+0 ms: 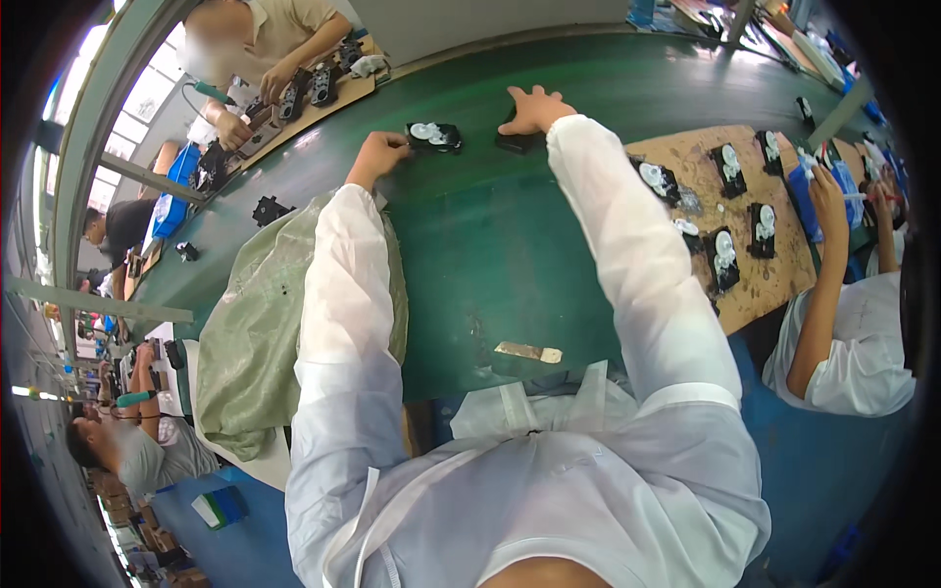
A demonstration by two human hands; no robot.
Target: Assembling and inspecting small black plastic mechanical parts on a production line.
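**Both arms stretched far over green desk, hands on black gear assemblies**

Near: white-sleeved forearms run up from lower edge. Strip of tan tape stuck on the green desk close to the body; a pale green sack lies bunched under the left arm.

Middle: left hand rests at the near-left edge of a black gear assembly with white gears; fingers curled against it, pinching or just touching, cannot tell. Right hand lies spread, fingers open, pressing on a second black part just beside the first.

Far/right: wooden board carrying more assemblies; a co-worker's arm works beside it. Another person's hands at a board across the desk.

Risks, judged: long reach means weak control, so a part could slide away on the smooth desk. A flat palm could knock loose gears off the second part. The sleeve could drag the sack or snag board parts on pulling back.
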